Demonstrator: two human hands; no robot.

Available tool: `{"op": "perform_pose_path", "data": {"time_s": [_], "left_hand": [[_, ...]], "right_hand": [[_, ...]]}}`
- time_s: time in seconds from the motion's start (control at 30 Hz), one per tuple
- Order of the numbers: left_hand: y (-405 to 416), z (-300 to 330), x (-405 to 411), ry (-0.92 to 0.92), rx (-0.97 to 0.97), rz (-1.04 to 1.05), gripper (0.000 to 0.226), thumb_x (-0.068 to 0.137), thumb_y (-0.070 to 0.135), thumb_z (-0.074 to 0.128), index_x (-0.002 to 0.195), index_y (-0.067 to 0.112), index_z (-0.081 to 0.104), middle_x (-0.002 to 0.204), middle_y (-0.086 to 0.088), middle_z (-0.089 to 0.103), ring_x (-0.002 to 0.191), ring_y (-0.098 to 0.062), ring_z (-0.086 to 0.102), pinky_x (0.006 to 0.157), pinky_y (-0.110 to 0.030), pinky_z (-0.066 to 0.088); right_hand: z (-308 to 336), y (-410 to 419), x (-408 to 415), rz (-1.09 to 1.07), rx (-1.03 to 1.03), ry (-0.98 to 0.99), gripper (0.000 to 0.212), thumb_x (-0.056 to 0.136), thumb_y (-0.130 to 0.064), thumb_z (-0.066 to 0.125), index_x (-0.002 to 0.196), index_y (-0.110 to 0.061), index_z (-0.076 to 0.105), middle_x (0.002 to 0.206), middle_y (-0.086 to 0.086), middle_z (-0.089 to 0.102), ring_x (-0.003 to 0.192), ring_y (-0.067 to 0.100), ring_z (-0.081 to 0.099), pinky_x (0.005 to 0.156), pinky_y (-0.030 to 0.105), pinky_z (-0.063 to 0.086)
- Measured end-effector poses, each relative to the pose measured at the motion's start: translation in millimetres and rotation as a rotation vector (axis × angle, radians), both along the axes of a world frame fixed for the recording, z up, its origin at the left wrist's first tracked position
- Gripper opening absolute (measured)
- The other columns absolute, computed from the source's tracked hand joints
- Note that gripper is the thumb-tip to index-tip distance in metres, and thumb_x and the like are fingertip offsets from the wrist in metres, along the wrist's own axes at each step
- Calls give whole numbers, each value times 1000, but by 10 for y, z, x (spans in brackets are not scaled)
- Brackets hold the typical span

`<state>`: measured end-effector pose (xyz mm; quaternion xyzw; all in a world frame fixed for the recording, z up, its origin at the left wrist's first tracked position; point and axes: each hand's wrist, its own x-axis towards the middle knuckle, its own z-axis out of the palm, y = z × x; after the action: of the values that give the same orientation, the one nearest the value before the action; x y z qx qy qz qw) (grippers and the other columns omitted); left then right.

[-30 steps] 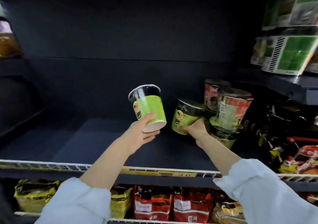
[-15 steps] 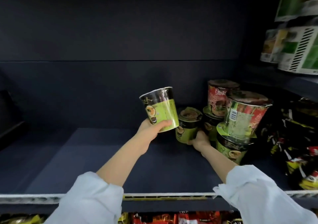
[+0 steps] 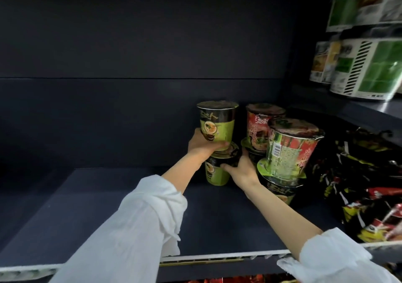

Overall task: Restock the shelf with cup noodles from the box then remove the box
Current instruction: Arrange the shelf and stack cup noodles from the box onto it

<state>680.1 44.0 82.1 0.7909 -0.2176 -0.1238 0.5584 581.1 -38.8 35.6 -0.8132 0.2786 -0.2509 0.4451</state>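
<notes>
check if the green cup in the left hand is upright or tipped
Upright. The top green cup shows its lid level on top, its base sitting on the lower green cup, while the left hand grips its bottom.

Shop aisle, grocery or convenience store. Dark metal retail shelf (image 3: 108, 206) with a price-tag rail (image 3: 217, 257) along its front edge, stacked cup noodles (image 3: 289, 150), red-and-black snack bags (image 3: 369, 187) packed at right, boxed goods (image 3: 369, 67) on the shelf above, more red packets (image 3: 228, 280) on the level below.
</notes>
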Motion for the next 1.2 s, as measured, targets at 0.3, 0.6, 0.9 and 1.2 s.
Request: {"op": "perform_pose_path", "data": {"time_s": [0.3, 0.6, 0.9, 1.2], "left_hand": [[-116, -88, -100, -66, 227, 65, 94, 59, 56, 79, 135, 22, 35, 137, -1, 48, 136, -26, 32, 110, -45, 28], [214, -44, -277, -116, 177, 63, 67, 79, 27, 72, 136, 10, 39, 136, -12, 43, 126, -26, 43, 100, -30, 39], [868, 101, -1217, -342, 65, -47, 11, 88, 12, 60, 95, 18, 66, 90, -3, 70, 80, -15, 68, 69, -17, 50], [1277, -157, -2724, -557, 136, -244, 9, 92, 17, 57, 97, 22, 62, 76, 14, 59, 76, -10, 62, 69, -28, 52]], "right_hand": [[64, 48, -3, 4, 86, 8, 66, 83, -12, 66, 141, -10, 34, 138, 12, 49, 129, 28, 45, 107, 38, 38], [164, 67, -250, 43, 190, -13, 69, 86, -9, 62, 146, -11, 28, 137, 10, 50, 127, 26, 48, 105, 40, 42], [439, 446, -1113, 150, -24, -87, 25, 90, -2, 52, 104, -19, 64, 100, 3, 67, 96, 18, 65, 88, 38, 54], [386, 880, -2764, 42, -226, 44, 20, 94, -13, 54, 110, -14, 67, 98, -1, 67, 94, 14, 63, 80, 25, 50]]}}
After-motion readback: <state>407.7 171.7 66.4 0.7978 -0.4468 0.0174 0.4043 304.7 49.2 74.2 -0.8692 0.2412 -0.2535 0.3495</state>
